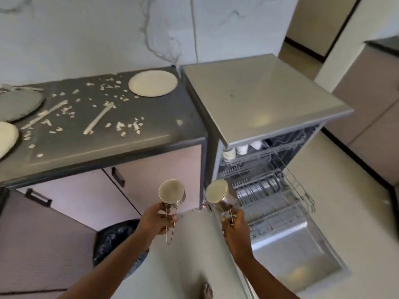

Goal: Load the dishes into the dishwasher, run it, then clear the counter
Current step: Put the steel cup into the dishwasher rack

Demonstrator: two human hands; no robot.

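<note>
Two steel cups held near, left hand (158,221) clamped on left cup (171,192) by its wire handle, right hand (234,228) gripping right cup (217,194), open dishwasher (265,100) right, white plate (152,83) far on littered counter (151,130).

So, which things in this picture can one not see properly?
Head view:
- Upper rack contents: mostly hidden under the dishwasher top.
- Grey plate and white plate beside it: cut off by left edge.
- White scraps on counter: too blurred to identify.
- Bin: partly behind left arm.

Single head view, wide-angle, high, tilted forward-down; counter (151,134) left, open dishwasher (259,100) right, both near.
</note>
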